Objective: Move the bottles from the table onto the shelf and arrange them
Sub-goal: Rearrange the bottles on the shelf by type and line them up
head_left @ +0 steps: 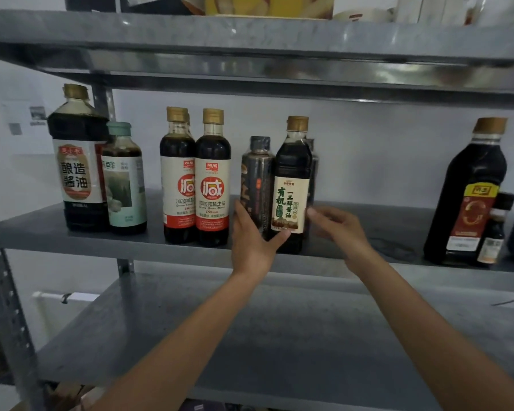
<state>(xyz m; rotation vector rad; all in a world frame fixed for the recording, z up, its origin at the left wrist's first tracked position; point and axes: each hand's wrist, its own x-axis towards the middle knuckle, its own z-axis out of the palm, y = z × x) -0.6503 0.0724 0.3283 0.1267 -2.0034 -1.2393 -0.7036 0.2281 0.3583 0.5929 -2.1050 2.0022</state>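
Note:
A cream-labelled soy sauce bottle (291, 185) with a gold cap stands at the front of the grey middle shelf (353, 229). A dark-wrapped bottle (257, 176) stands close on its left. My left hand (251, 247) cups the lower part of the dark-wrapped bottle, with its thumb lying across the base of the cream-labelled one. My right hand (336, 226) is at the cream-labelled bottle's right side, fingers loosely spread and fingertips at the label's edge. Another dark bottle is mostly hidden behind these two.
Left along the shelf stand two red-and-white labelled bottles (212, 179), a green-capped bottle (125, 182) and a large soy sauce bottle (77, 161). At the right stand a big dark bottle (469, 197) and a small one (494, 232). The upper shelf edge (279, 51) hangs low overhead.

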